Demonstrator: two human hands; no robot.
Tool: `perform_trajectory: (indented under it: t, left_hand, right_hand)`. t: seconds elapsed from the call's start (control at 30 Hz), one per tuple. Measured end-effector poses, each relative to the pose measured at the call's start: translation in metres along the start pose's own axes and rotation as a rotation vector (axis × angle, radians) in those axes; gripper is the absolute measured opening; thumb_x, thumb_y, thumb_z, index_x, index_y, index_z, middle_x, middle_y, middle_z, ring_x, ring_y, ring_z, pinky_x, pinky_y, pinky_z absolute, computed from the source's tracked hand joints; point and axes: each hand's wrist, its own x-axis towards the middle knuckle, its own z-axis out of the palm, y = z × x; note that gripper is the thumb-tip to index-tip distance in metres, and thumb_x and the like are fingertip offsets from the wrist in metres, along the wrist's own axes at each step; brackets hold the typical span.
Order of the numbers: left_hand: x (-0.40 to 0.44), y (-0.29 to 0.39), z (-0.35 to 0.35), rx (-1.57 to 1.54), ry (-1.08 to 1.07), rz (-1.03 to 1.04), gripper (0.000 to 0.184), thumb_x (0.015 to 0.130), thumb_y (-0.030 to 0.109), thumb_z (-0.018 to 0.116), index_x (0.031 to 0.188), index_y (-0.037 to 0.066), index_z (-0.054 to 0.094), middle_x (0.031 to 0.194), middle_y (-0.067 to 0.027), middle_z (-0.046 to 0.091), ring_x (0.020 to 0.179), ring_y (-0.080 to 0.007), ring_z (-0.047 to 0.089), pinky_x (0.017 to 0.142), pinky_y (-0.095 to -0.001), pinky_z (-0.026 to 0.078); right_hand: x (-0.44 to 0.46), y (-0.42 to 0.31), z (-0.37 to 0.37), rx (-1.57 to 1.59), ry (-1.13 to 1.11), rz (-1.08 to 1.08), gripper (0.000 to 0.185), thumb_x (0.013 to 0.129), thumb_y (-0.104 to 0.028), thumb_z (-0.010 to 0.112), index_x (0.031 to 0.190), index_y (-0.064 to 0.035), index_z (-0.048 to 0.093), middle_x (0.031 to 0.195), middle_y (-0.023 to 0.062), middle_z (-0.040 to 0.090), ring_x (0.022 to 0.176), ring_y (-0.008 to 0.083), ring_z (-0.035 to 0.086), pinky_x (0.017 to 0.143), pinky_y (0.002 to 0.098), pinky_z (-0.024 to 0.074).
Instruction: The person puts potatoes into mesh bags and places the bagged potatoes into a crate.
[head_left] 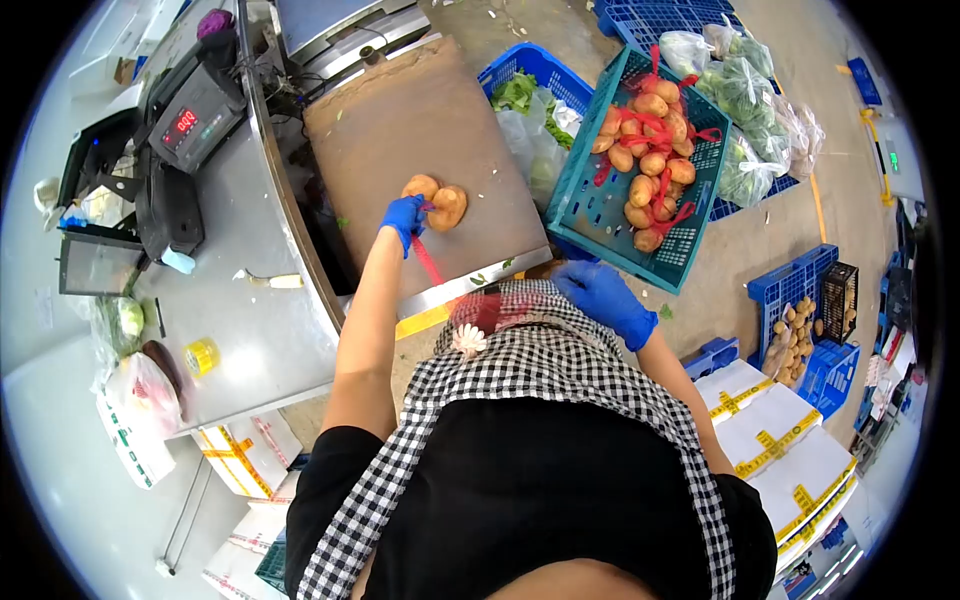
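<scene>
Two or more potatoes (447, 208) lie on the brown weighing platform (400, 110), with red netting trailing from them toward the platform's front edge. My left hand (405, 219), in a blue glove, is closed on the red netting at their left side. My right hand (606, 300), also blue-gloved, is near the apron at the platform's front right; its fingertips are partly hidden, and whether it holds anything is unclear. Right of the platform, a green crate (580, 205) holds several potatoes (652, 162) in red net bags.
A blue crate (540, 62) with leafy greens stands behind the green crate. Bagged vegetables (740, 95) are at the back right. On the left, a metal table (240, 350) bears a scale display (197, 118), a knife (272, 281) and yellow tape (202, 357). White boxes (770, 440) are stacked at right.
</scene>
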Motion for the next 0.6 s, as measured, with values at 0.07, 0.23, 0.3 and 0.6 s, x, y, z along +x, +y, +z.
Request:
perform_trajectory:
  t: [0.07, 0.23, 0.3, 0.6]
  left_hand:
    - [-0.007, -0.006, -0.007, 0.003, -0.013, 0.008, 0.023, 0.087, 0.031, 0.050, 0.088, 0.009, 0.057, 0.053, -0.0019, 0.047, 0.041, -0.0129, 0.040, 0.043, -0.0260, 0.036]
    - [-0.059, -0.041, -0.010, -0.131, -0.079, 0.064, 0.028, 0.086, 0.033, 0.051, 0.091, 0.006, 0.054, 0.071, -0.0162, 0.064, 0.049, -0.0188, 0.056, 0.048, -0.0284, 0.047]
    - [-0.074, -0.063, -0.011, -0.275, -0.107, 0.043, 0.027, 0.086, 0.029, 0.049, 0.094, 0.003, 0.055, 0.082, -0.0187, 0.064, 0.066, -0.0258, 0.063, 0.062, -0.0334, 0.052]
    - [-0.138, -0.084, 0.007, 0.298, -0.386, 0.767, 0.024, 0.081, 0.015, 0.046, 0.096, 0.002, 0.060, 0.089, -0.0107, 0.063, 0.082, -0.0232, 0.058, 0.080, -0.0317, 0.045]
  right_hand:
    - [0.017, -0.014, 0.002, 0.074, -0.003, 0.021, 0.019, 0.082, -0.019, 0.054, 0.086, -0.0018, 0.061, 0.082, 0.0177, 0.061, 0.073, 0.0323, 0.059, 0.066, 0.0366, 0.0463]
    - [0.066, -0.019, 0.057, 0.249, 0.077, 0.095, 0.030, 0.083, -0.027, 0.055, 0.094, 0.0001, 0.060, 0.087, 0.0166, 0.062, 0.081, 0.0259, 0.060, 0.074, 0.0333, 0.0456]
    - [0.087, -0.017, 0.088, 0.234, 0.081, 0.068, 0.034, 0.083, -0.031, 0.056, 0.097, 0.0003, 0.060, 0.091, 0.0158, 0.062, 0.083, 0.0248, 0.060, 0.076, 0.0330, 0.0455]
    - [0.139, -0.040, 0.144, 0.984, -0.445, 0.648, 0.035, 0.083, -0.028, 0.057, 0.101, 0.0014, 0.058, 0.092, 0.0122, 0.062, 0.082, 0.0173, 0.060, 0.078, 0.0277, 0.0458]
